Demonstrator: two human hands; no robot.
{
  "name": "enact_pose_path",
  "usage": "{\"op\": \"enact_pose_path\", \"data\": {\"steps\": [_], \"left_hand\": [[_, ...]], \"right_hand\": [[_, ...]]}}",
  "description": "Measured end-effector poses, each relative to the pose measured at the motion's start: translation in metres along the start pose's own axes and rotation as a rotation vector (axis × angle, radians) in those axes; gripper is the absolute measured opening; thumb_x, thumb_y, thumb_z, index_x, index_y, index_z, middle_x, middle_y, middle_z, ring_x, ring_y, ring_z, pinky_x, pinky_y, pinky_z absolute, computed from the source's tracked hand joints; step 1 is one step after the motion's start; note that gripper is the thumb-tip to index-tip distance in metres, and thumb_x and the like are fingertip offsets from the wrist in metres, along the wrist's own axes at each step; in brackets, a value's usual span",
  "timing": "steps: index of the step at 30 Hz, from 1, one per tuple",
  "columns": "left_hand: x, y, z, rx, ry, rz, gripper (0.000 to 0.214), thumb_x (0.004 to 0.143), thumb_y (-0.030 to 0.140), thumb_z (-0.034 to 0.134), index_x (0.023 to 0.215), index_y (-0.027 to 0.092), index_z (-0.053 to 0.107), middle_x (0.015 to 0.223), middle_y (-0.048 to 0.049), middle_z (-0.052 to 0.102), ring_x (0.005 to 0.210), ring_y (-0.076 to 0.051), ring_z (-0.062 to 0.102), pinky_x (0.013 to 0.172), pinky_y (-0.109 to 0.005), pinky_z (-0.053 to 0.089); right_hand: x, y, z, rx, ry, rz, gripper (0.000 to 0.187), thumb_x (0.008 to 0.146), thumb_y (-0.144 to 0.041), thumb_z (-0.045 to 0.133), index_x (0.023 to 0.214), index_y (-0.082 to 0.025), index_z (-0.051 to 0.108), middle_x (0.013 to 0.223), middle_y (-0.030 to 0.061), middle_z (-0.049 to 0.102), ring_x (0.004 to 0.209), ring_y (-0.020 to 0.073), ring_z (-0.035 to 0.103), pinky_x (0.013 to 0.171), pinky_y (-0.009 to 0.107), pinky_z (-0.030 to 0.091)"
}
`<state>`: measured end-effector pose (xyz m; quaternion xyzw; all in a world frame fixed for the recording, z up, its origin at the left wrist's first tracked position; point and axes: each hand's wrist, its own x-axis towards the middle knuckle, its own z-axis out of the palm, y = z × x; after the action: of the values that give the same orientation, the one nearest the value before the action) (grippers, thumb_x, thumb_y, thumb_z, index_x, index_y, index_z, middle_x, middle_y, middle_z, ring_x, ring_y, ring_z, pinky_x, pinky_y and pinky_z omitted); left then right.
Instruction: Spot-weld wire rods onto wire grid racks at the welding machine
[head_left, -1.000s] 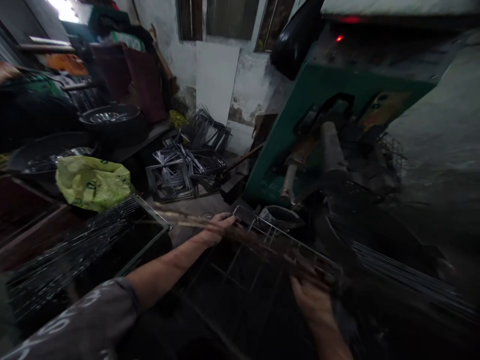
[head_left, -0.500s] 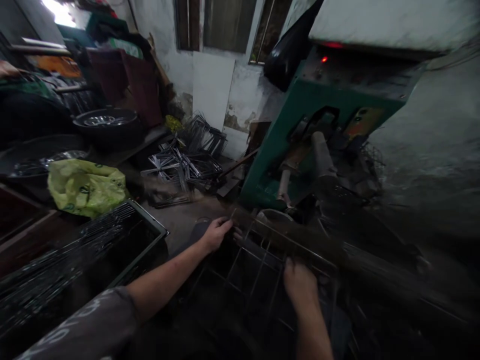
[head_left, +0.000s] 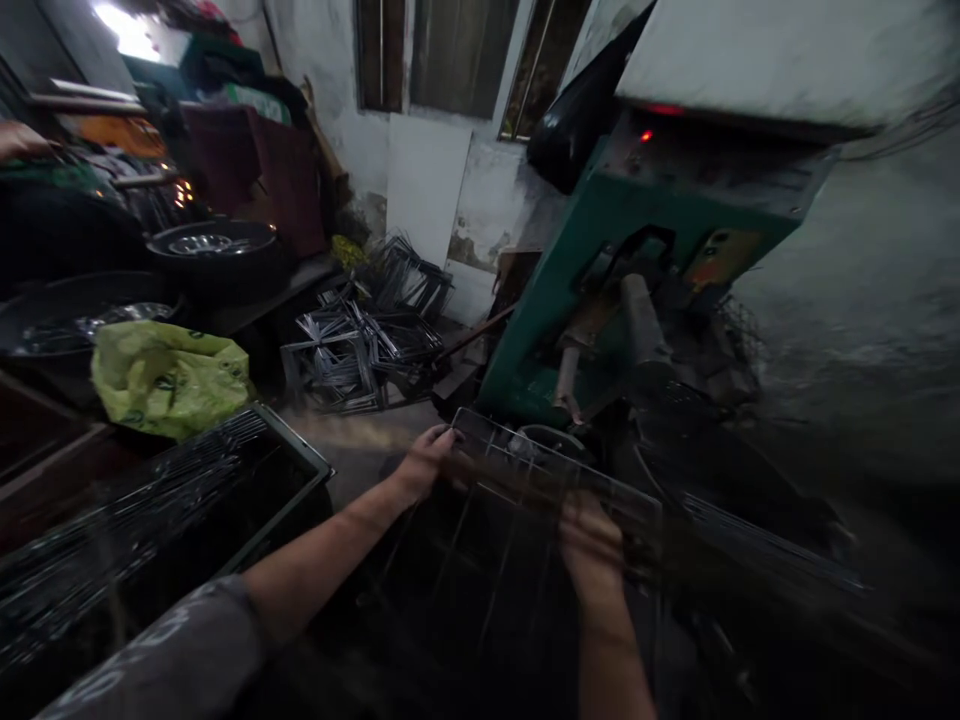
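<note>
Both my hands are on a wire rack (head_left: 622, 486), a grid of thin metal rods in front of my body. My left hand (head_left: 426, 465) grips its left side near the upper corner, fingers closed. My right hand (head_left: 591, 545) is closed over the rods further right, its fingers slightly blurred. The rack's lower part fades into the dark over my lap. A brownish blurred streak crosses in front of my hands; I cannot make out what it is. Just beyond the rack stands a green machine (head_left: 540, 290) with metal arms jutting out.
At left is a metal-edged bin (head_left: 296, 440) with many thin rods, and a yellow-green plastic bag (head_left: 169, 380) behind it. Metal frames (head_left: 337, 350) lie piled on the floor. Round dark tubs (head_left: 214, 265) stand further back. Another person's hand (head_left: 22, 140) is at far left, near sparks (head_left: 182, 192).
The rack's far edge has risen slightly and shifted left, with both hands still on it. Sparks have appeared at far left by the other person. The view has tilted slightly.
</note>
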<state>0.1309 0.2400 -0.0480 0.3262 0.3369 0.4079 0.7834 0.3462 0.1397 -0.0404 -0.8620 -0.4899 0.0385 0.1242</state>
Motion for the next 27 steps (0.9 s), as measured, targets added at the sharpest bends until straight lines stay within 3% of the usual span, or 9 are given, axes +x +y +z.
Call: {"op": "enact_pose_path", "data": {"steps": [7, 14, 27], "left_hand": [[0.027, 0.007, 0.004, -0.011, 0.046, 0.103, 0.049, 0.068, 0.054, 0.069, 0.092, 0.017, 0.046, 0.057, -0.0005, 0.061, 0.052, -0.020, 0.063, 0.038, -0.023, 0.047], [0.045, 0.006, 0.018, -0.020, 0.046, 0.111, 0.048, 0.069, 0.054, 0.068, 0.092, 0.017, 0.047, 0.055, 0.0012, 0.059, 0.048, -0.018, 0.062, 0.036, -0.022, 0.045], [0.053, -0.007, 0.019, -0.073, 0.039, 0.132, 0.045, 0.070, 0.052, 0.069, 0.090, 0.016, 0.050, 0.054, 0.0026, 0.057, 0.047, -0.015, 0.060, 0.040, -0.021, 0.046]], "right_hand": [[0.046, -0.028, -0.026, -0.072, -0.105, 0.035, 0.032, 0.095, -0.024, 0.031, 0.102, -0.013, 0.061, 0.084, 0.0108, 0.065, 0.078, 0.0200, 0.062, 0.063, 0.026, 0.039], [0.070, -0.025, -0.035, -0.085, -0.116, 0.039, 0.032, 0.095, -0.025, 0.031, 0.106, -0.014, 0.060, 0.092, 0.0119, 0.065, 0.082, 0.0210, 0.062, 0.065, 0.026, 0.041], [0.081, -0.004, -0.020, -0.044, -0.033, -0.014, 0.036, 0.093, -0.025, 0.030, 0.100, -0.013, 0.063, 0.081, 0.0115, 0.064, 0.072, 0.0200, 0.061, 0.064, 0.028, 0.043]]}}
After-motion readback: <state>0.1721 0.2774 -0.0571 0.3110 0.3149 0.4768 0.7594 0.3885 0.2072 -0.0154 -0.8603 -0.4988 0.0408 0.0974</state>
